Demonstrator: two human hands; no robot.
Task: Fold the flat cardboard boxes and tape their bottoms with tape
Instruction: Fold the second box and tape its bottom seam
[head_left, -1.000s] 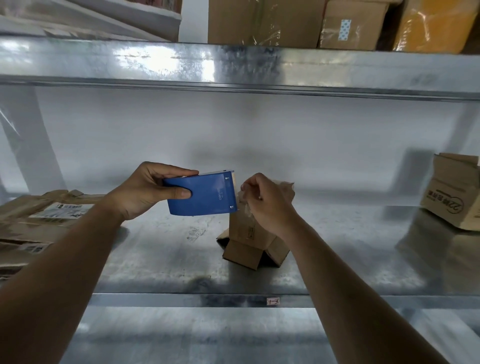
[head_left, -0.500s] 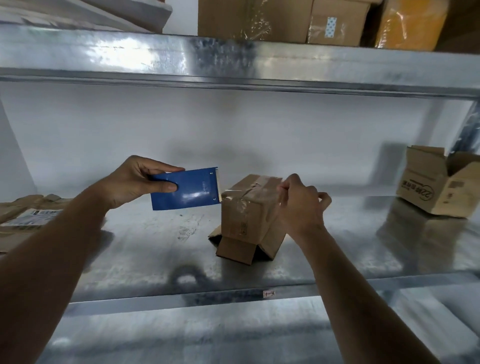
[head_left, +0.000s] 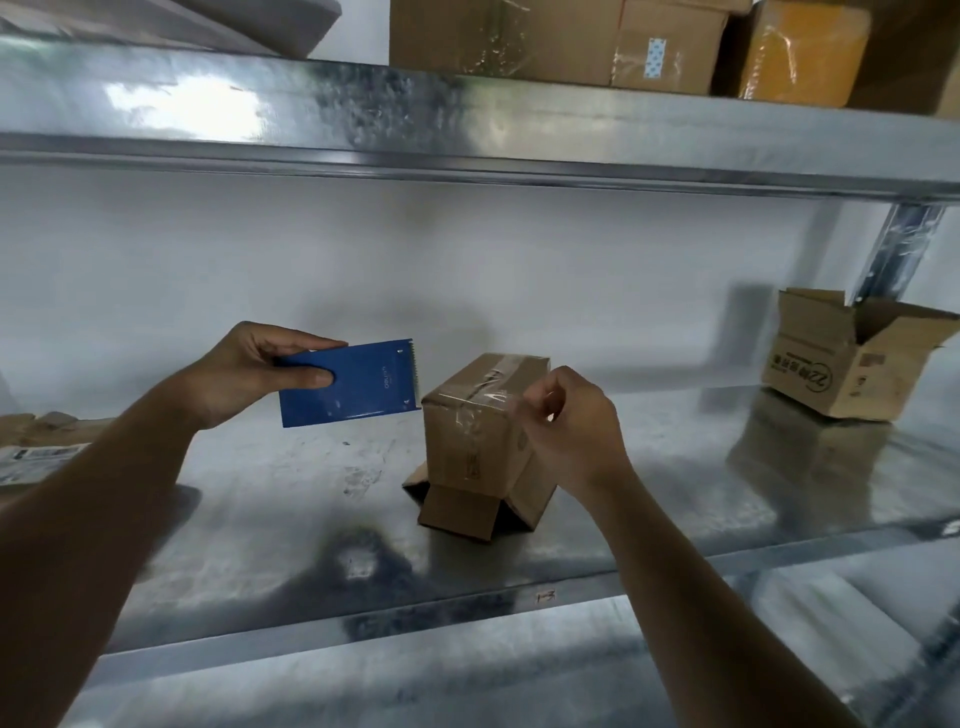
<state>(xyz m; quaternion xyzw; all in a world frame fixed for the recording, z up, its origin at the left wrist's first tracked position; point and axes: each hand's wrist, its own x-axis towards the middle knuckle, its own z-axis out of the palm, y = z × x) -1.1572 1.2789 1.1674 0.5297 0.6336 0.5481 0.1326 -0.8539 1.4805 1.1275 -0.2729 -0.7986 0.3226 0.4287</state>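
A small brown cardboard box (head_left: 470, 441) stands on the metal shelf (head_left: 260, 525) with its taped bottom facing up and its open flaps splayed underneath. Clear tape runs over its top and down the front. My left hand (head_left: 244, 374) grips a blue tape cutter (head_left: 358, 384) by its left end. The cutter's toothed edge points right and hangs just left of the box, above its top. My right hand (head_left: 571, 431) is at the box's right side with its fingers curled; I see nothing held in it.
An open printed carton (head_left: 841, 364) sits at the back right of the shelf beside a steel post (head_left: 898, 249). Flat cardboard with labels (head_left: 36, 447) lies at the far left. The upper shelf beam (head_left: 467, 119) overhangs, with several boxes (head_left: 519, 36) on it.
My right hand left the box's top, went to its right side and drew back a little. The blue cutter moved left, off the box. The view shifted left and closer.
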